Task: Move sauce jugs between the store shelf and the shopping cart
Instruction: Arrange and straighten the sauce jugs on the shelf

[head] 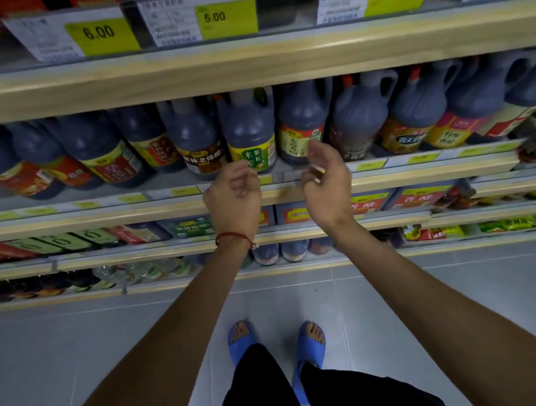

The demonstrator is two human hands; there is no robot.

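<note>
A row of dark sauce jugs stands on the middle store shelf (392,178). Straight ahead is a jug with a green and yellow label (248,131), and beside it on the right a jug with a yellow and red label (300,121). Both my arms reach toward them. My left hand (233,192) hovers just below the green-labelled jug, fingers loosely curled and holding nothing. My right hand (326,178) is raised in front of the yellow-and-red-labelled jug, fingers relaxed, empty. No shopping cart is in view.
An upper shelf (243,67) with price tags 6.00, 5.00 and 9.90 overhangs the jugs. Lower shelves (131,253) carry more bottles and packets. Below is grey tiled floor (74,344), with my feet in blue slippers (306,346) close to the shelving.
</note>
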